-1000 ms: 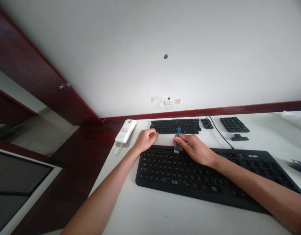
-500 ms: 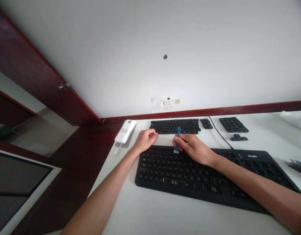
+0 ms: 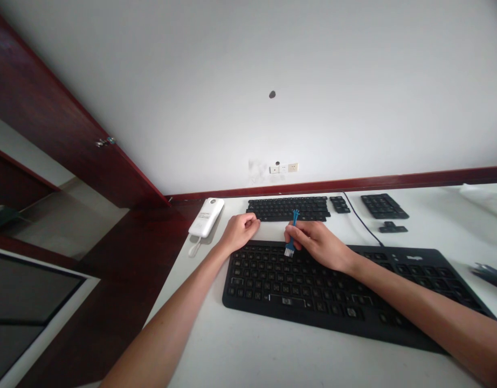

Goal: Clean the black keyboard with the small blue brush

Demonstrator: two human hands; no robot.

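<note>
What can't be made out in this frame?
- Key legends on the near keyboard: too small, head view.
- Bristle contact of the blue brush: partly hidden by right hand.
- Left hand contents: fist closed.
- Dark object: cut off at right edge.

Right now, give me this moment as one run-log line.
right hand: grips blue brush, bristles on near keyboard top row | left hand: fisted at keyboard's far-left corner | behind: second keyboard, white device

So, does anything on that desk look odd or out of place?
Yes: behind the keyboard that the right hand brushes with a blue brush, loose blocks of keys lie on the desk with no frame around them.
</note>
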